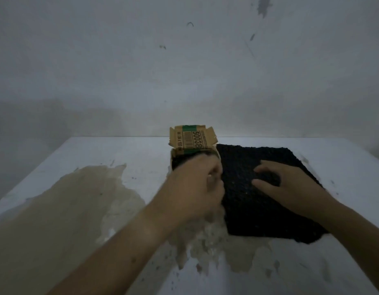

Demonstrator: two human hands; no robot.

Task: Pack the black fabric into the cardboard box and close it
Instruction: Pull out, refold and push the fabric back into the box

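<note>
Head view: at a stained white table [103, 150], a person's left hand [193, 188] is bunched at the mouth of a small cardboard box [191, 138], its fingers [214, 170] curled tight, though whether they pinch fabric or the box rim cannot be told in the dim, blurred picture. The right hand [290, 186] lies on the black fabric [258, 213], fingers [267, 185] bent and gathering a fold of it between thumb and fingertips. Most of the fabric lies flat on the table under and to the near side of the right fingers, just beside the box; something dark shows inside the box beyond the left fingers, perhaps an edge already fed in. The risks, as judged from here: the sheet looks far larger than the box, so stuffing it unfolded could bulge the walls or split the worn, torn-looking flaps and keep the lid from shutting; the light box could slide or tip away from the pushing fingers, since it is not clearly braced; and the knobbly fabric may spring back out once let go. On the raised flap above the left fingers, a printed label reads "5003" with a further character cut off, beside a barcode and a green band; smaller print along the edge is too blurred to read.
</note>
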